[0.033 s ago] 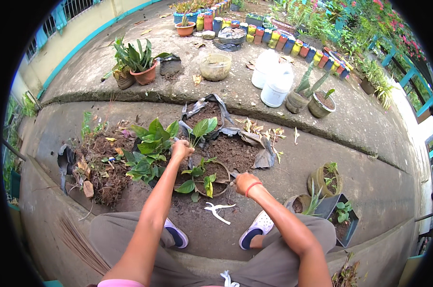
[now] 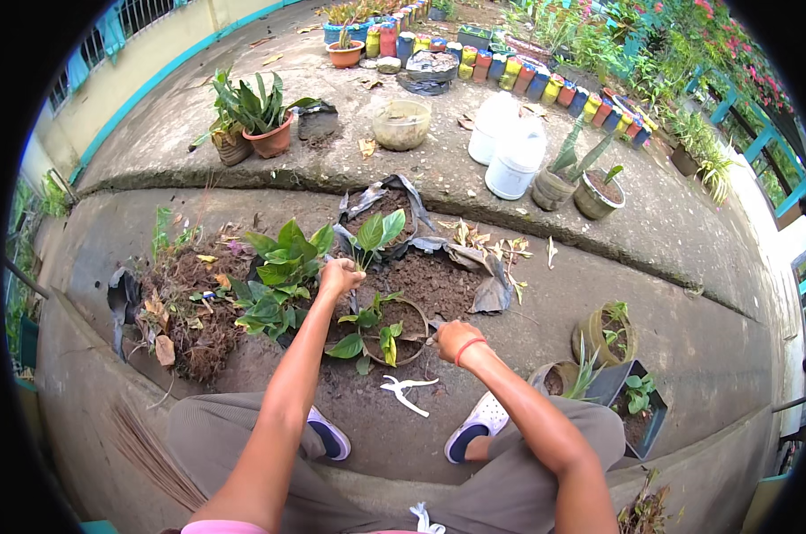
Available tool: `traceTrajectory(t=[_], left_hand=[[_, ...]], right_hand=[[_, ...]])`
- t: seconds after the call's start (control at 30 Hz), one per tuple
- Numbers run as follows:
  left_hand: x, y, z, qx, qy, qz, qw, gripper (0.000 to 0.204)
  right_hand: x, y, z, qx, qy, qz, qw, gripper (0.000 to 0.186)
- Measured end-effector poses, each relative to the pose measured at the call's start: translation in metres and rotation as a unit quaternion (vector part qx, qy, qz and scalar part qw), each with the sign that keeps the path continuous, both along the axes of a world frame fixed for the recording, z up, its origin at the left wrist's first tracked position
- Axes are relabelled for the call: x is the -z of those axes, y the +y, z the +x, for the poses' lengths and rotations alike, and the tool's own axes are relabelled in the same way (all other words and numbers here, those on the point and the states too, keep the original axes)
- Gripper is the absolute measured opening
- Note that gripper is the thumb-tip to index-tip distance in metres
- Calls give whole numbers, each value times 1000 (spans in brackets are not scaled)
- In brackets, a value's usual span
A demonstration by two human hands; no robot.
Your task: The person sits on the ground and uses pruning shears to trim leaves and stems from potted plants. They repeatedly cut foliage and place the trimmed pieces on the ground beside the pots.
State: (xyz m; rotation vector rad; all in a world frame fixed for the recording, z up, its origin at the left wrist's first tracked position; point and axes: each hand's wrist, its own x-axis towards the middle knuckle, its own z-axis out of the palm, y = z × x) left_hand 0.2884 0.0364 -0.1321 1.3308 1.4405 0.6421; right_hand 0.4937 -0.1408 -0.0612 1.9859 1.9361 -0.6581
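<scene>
My left hand (image 2: 341, 276) is closed round the stems of a green leafy seedling (image 2: 378, 231), above the near edge of a soil heap (image 2: 434, 283). Just below stands a round pot (image 2: 418, 311) with a few green and yellowing leaves (image 2: 348, 346) in it. My right hand (image 2: 456, 340) grips what looks like a small trowel (image 2: 435, 327) at the pot's right rim. Its lower end reaches over the soil inside, and its handle is mostly hidden in my fist. White pruning shears (image 2: 408, 393) lie on the ground between my feet.
A bushy leafy plant (image 2: 283, 267) and a mound of roots and dry soil (image 2: 194, 311) are to the left. Torn black plastic (image 2: 492, 289) edges the soil heap. Potted plants (image 2: 634, 400) stand by my right knee; white jugs (image 2: 514, 160) stand beyond a raised concrete edge.
My left hand has shifted very slightly to the right, and the seedling's leaves stand a little more upright. My right hand has hardly moved.
</scene>
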Motion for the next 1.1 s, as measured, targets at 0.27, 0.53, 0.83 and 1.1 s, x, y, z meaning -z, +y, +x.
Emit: traceTrajectory(t=[0.27,0.53,0.83,1.1], left_hand=[[-5,-67,39,104,-91,4,990,17],[-8,-106,39,44,150,132,979,15],[-19,-153,61,75,153,206,964,16],[54,-196,95,29,152,184,971,23]], right_hand=[[18,8,-5,-41,-67,19,997,25],[16,26,35,3,68,-25,997,27],[41,13,0,44,42,39,997,22],[84,16,55,248,394,-196,863,11]])
